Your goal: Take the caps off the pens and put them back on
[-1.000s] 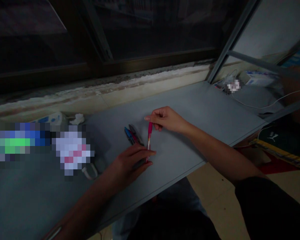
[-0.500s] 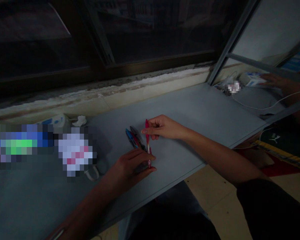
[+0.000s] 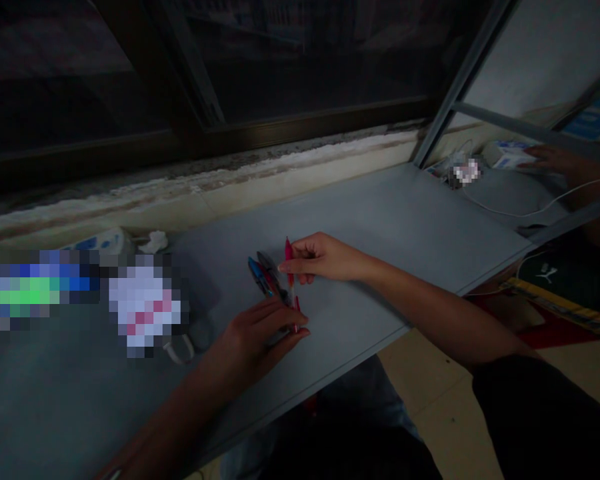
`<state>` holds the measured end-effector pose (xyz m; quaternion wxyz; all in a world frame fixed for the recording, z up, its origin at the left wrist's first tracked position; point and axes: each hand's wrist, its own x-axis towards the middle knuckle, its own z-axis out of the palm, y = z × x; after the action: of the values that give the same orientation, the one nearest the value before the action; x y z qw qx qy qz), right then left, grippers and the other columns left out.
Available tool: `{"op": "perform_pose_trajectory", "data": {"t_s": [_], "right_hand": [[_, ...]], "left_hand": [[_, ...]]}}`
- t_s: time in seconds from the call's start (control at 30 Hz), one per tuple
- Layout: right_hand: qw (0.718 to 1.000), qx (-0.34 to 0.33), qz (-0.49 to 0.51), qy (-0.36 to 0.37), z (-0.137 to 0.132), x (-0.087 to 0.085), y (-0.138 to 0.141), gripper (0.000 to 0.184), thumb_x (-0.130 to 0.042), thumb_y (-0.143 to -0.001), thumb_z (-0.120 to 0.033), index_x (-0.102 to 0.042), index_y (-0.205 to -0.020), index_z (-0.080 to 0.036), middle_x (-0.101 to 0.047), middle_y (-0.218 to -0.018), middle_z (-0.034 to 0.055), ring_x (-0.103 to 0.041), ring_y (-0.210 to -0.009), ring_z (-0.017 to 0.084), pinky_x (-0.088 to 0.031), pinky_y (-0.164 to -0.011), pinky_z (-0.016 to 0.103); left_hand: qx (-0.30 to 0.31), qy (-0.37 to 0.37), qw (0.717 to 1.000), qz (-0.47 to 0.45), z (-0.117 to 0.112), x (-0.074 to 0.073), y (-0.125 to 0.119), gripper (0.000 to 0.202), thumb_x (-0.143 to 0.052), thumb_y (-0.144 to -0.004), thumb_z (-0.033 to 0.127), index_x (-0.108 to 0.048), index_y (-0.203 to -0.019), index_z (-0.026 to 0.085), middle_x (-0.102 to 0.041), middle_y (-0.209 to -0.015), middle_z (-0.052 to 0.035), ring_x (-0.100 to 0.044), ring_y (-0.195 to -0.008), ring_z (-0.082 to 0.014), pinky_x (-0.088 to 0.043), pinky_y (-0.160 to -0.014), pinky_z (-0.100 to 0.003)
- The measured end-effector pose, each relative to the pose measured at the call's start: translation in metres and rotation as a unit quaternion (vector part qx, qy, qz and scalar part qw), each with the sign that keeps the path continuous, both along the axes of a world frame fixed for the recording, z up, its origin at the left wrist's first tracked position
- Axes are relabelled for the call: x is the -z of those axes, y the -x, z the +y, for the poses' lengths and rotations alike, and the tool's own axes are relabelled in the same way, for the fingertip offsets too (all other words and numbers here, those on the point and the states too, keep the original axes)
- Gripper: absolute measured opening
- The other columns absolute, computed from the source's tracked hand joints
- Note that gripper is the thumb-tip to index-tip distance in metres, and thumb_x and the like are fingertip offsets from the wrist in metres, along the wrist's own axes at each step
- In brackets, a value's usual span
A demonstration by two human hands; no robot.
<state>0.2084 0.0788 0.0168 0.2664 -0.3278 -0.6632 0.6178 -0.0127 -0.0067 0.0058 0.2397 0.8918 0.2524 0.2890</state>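
You are working over a grey table [image 3: 380, 213], with a slim red pen [image 3: 289, 257] standing out as the thing in hand. It is tilted almost upright above the tabletop, its upper part inside your right hand [image 3: 325, 259] and its lower end reaching your left hand [image 3: 260, 330]. Beyond the red pen, the table is running along a stained tiled sill [image 3: 205, 190] beneath a dark sliding window [image 3: 305, 60].

Your right hand is closing narrowly on the red pen, with the thumb and curled fingers pinching it. Your left hand is lying low and nearly flat, its fingers together and pointing toward the red pen's lower end. They seem to be touching it, but you cannot tell whether that hand is gripping it.

Just left of the red pen, a blue pen [image 3: 257, 273] and a dark pen [image 3: 270, 267] are lying close together on the table. Farther left, a white tissue [image 3: 156, 241] and two pixelated objects [image 3: 35, 287] [image 3: 145, 303] are sitting well apart from the red pen. Far to its right, a white cable [image 3: 520, 213] is trailing behind a metal-framed glass panel, where another hand [image 3: 550, 160] is showing; you cannot tell whose it is or whether it is a reflection.
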Motion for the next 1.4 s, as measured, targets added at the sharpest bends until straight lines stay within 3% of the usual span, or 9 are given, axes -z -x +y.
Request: {"op": "perform_pose_trajectory", "data": {"t_s": [0.13, 0.47, 0.67, 0.83, 1.17, 1.4], "right_hand": [[1.000, 0.006, 0.007, -0.006, 0.0012, 0.0003, -0.0016, 0.042, -0.082, -0.083, -0.053, -0.063, -0.076, -0.016, -0.064, -0.060, -0.0044, -0.058, -0.055, 0.008, -0.048, -0.056, 0.022], [0.999, 0.028, 0.009, -0.014, 0.0003, 0.0032, 0.0018, 0.044, -0.081, -0.083, -0.054, -0.060, -0.074, -0.016, -0.063, -0.060, -0.0048, -0.057, -0.054, 0.007, -0.047, -0.055, 0.021], [0.999, 0.036, 0.011, -0.015, 0.0028, 0.0051, 0.0012, 0.046, -0.079, -0.084, -0.056, -0.059, -0.073, -0.017, -0.063, -0.059, -0.0046, -0.057, -0.052, 0.007, -0.047, -0.055, 0.021], [1.000, 0.024, 0.008, -0.017, 0.0026, 0.0063, 0.0015, 0.046, -0.079, -0.084, -0.057, -0.061, -0.076, -0.015, -0.063, -0.059, -0.0047, -0.057, -0.052, 0.007, -0.047, -0.054, 0.021], [1.000, 0.023, -0.004, -0.019, 0.0008, 0.0040, 0.0015, 0.044, -0.076, -0.088, -0.055, -0.060, -0.076, -0.017, -0.063, -0.061, -0.0040, -0.057, -0.054, 0.008, -0.048, -0.056, 0.022], [1.000, 0.019, -0.006, -0.018, -0.0011, 0.0007, 0.0006, 0.042, -0.077, -0.088, -0.054, -0.062, -0.077, -0.017, -0.062, -0.061, -0.0041, -0.056, -0.055, 0.008, -0.046, -0.056, 0.022]], "left_hand": [[-0.011, 0.025, 1.000, 0.013, 0.0011, 0.0039, 0.0014, 0.019, -0.070, -0.100, 0.025, -0.066, -0.118, 0.023, -0.072, -0.100, -0.0029, -0.073, -0.088, -0.0149, -0.059, -0.081, -0.026], [-0.034, 0.029, 0.999, -0.029, -0.0010, 0.0034, -0.0026, 0.004, -0.067, -0.101, 0.023, -0.069, -0.104, 0.021, -0.076, -0.092, -0.0024, -0.074, -0.081, -0.0137, -0.059, -0.076, -0.024], [-0.051, 0.054, 0.997, -0.013, 0.0005, 0.0081, -0.0016, 0.017, -0.072, -0.098, 0.030, -0.070, -0.114, 0.023, -0.075, -0.093, -0.0018, -0.073, -0.080, -0.0146, -0.061, -0.077, -0.027], [-0.046, 0.056, 0.997, -0.009, 0.0011, 0.0057, -0.0009, 0.007, -0.067, -0.101, 0.025, -0.072, -0.105, 0.022, -0.077, -0.095, -0.0026, -0.075, -0.085, -0.0148, -0.060, -0.079, -0.026], [-0.045, 0.066, 0.997, -0.009, 0.0020, 0.0060, -0.0029, 0.013, -0.072, -0.098, 0.030, -0.070, -0.108, 0.022, -0.075, -0.090, -0.0008, -0.073, -0.077, -0.0135, -0.060, -0.075, -0.025], [-0.049, 0.084, 0.995, -0.026, 0.0015, 0.0042, -0.0023, 0.007, -0.069, -0.099, 0.027, -0.071, -0.102, 0.021, -0.076, -0.088, -0.0015, -0.074, -0.077, -0.0132, -0.059, -0.074, -0.023]]}}
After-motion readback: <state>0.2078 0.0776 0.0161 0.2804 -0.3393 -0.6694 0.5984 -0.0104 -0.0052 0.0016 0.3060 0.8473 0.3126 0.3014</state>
